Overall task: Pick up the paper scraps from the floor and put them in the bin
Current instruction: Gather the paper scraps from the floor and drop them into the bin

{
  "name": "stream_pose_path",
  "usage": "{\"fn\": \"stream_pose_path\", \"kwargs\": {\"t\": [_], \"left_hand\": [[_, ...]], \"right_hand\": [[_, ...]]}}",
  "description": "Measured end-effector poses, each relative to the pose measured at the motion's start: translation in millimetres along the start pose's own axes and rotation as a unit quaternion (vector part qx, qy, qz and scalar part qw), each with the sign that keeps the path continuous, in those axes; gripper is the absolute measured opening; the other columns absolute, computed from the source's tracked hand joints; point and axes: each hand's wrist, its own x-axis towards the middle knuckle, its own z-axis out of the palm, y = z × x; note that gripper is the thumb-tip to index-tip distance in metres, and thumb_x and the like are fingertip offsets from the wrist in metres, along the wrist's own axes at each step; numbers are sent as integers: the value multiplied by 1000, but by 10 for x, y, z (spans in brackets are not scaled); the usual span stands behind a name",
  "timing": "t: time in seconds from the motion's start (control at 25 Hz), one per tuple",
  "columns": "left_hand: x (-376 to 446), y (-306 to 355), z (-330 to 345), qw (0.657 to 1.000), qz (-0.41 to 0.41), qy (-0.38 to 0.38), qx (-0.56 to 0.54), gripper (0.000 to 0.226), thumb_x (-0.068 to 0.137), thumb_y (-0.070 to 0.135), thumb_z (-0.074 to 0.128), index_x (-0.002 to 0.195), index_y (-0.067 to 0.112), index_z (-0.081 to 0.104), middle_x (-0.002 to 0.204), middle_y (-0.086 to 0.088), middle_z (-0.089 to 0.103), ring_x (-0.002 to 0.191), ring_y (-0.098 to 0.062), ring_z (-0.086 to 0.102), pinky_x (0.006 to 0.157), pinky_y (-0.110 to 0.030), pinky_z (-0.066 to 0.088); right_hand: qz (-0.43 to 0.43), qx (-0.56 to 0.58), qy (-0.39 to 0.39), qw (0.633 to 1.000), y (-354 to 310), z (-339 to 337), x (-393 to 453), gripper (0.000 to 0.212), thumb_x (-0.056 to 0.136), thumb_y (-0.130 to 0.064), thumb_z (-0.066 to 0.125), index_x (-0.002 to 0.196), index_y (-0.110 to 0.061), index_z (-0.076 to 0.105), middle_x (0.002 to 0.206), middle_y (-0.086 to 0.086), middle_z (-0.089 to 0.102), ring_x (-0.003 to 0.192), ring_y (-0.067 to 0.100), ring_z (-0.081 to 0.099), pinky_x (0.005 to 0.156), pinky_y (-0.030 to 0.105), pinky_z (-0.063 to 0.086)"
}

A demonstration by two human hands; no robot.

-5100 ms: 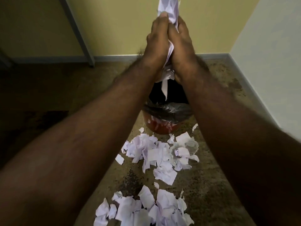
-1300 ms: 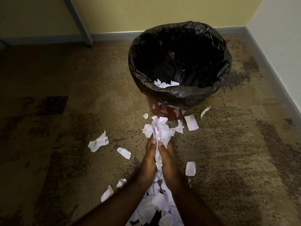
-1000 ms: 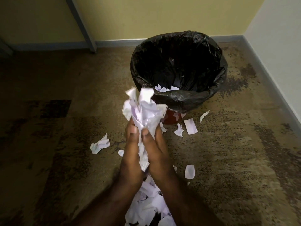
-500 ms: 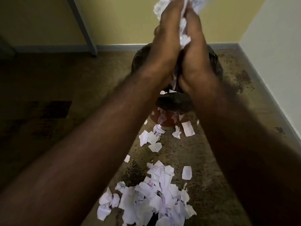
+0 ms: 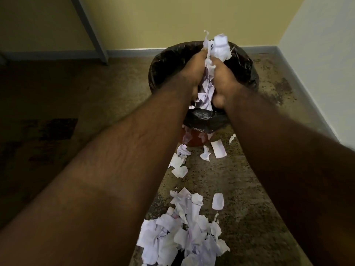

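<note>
— Half a second on, both hands had dropped from above the round bin lined with a black plastic bag [image 5: 163, 60] to its mouth. What held the wad?

— Left hand [image 5: 190, 73] and right hand [image 5: 223, 81], fingers together, clamped the bundle of torn white paper scraps [image 5: 208, 83] over the bin.

— Handling?

— Probably light, soft and slippery; cup it from both sides. Another loose pile of white scraps [image 5: 182, 233] lay on the floor before the bin.

yellow wall [image 5: 153, 22], mottled, perhaps stained brown floor [image 5: 249, 189], dim light.
</note>
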Motion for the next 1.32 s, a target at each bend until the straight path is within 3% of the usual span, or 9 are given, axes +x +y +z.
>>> {"fn": "stream_pose_path", "kwargs": {"t": [0.12, 0.24, 0.48, 0.56, 0.64, 0.88, 1.08, 1.2, 1.32], "left_hand": [[-116, 12, -118, 997, -38, 25, 68, 49, 99, 39, 40, 109, 3, 71, 108, -19, 73, 99, -36, 71, 91, -46, 55], [-43, 16, -236, 996, -54, 51, 44, 45, 99, 36, 41, 113, 4, 69, 120, -18, 68, 116, -37, 64, 99, -49, 50], [-234, 106, -254, 995, -74, 47, 48, 51, 102, 49, 32, 127, 11, 55, 125, -18, 59, 113, -38, 54, 89, -44, 46], [-215, 128, -258, 998, -42, 38, 33, 56, 102, 50, 32, 137, 11, 51, 138, -15, 55, 121, -35, 54, 105, -47, 42], [-265, 179, -279, 997, 24, 64, 30, 50, 102, 46, 35, 131, 12, 56, 123, -10, 62, 104, -26, 58, 95, -36, 47], [-534, 192, -968, 924, 296, 235, -64, 20, 97, 21, 51, 109, 14, 65, 114, -7, 64, 104, -20, 63, 86, -30, 57], [-690, -363, -1735, 883, 311, 351, -11, 27, 97, 11, 47, 119, 7, 63, 117, -7, 64, 105, -16, 62, 88, -28, 55], [-561, -1001, -2106, 869, 227, 401, 180, 28, 96, 17, 53, 122, 9, 62, 119, -2, 62, 110, -16, 59, 90, -16, 50], [-450, -1638, -2342, 862, 124, 333, 361, 37, 92, 27, 59, 126, 13, 59, 133, -15, 54, 124, -33, 53, 104, -45, 46]], "right_hand": [[47, -49, 19, 997, 23, -40, 60, 39, 101, -36, 46, 96, -7, 72, 89, 14, 76, 85, 29, 73, 75, 36, 59], [79, -82, 12, 993, -11, -68, 67, 44, 101, -38, 44, 117, -5, 68, 110, 22, 73, 92, 34, 74, 88, 47, 58], [92, -182, 45, 978, -133, 7, -146, 38, 101, -46, 43, 91, -12, 57, 117, 17, 66, 96, 29, 62, 95, 44, 52], [47, -240, 45, 969, -211, 1, -234, 35, 101, -46, 43, 106, -17, 61, 104, 7, 65, 91, 20, 57, 85, 35, 48], [-45, -277, 36, 959, -317, -71, -331, 42, 101, -46, 44, 130, -19, 57, 117, 2, 62, 106, 16, 54, 88, 34, 44], [-347, -276, 149, 884, -502, -1008, -535, 31, 99, -24, 47, 126, -21, 61, 120, -4, 64, 102, 10, 64, 75, 22, 56], [-248, -361, 233, 868, 179, -1946, -405, 30, 98, -24, 45, 122, -15, 60, 123, 16, 63, 106, 25, 61, 94, 47, 55], [-149, -437, 205, 863, 785, -2334, -396, 31, 102, -21, 48, 129, -9, 55, 130, 21, 58, 111, 25, 58, 92, 40, 52], [-28, -594, 142, 791, 1300, -2608, -306, 49, 97, -27, 57, 141, -7, 47, 143, 20, 51, 119, 29, 56, 98, 40, 47]]}}
